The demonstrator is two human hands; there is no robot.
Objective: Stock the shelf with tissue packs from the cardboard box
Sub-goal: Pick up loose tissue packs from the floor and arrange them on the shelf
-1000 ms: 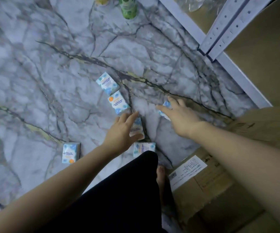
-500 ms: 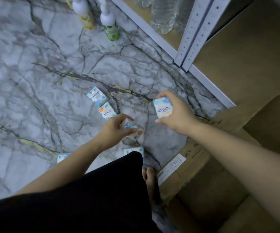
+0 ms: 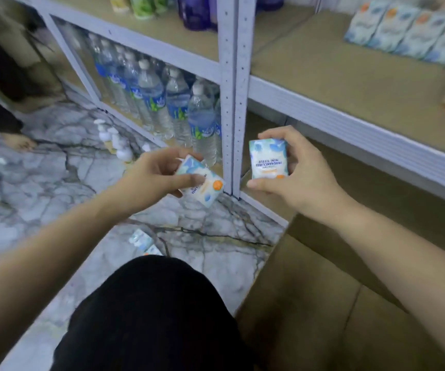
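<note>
Now left hand [image 3: 151,178] gripping tissue pack [image 3: 201,184], right hand [image 3: 296,172] another (upright) [image 3: 268,159]

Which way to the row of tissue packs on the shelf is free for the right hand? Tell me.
Probably the direct one: the right hand, gripping a tissue pack, is below the shelf; bare board lies before the row of tissue packs, with nothing between.

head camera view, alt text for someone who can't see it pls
A person's left hand and right hand each hold a mini tissue pack before a metal shelf, where a row of tissue packs stands; water bottles fill the lower-left bay.
</note>
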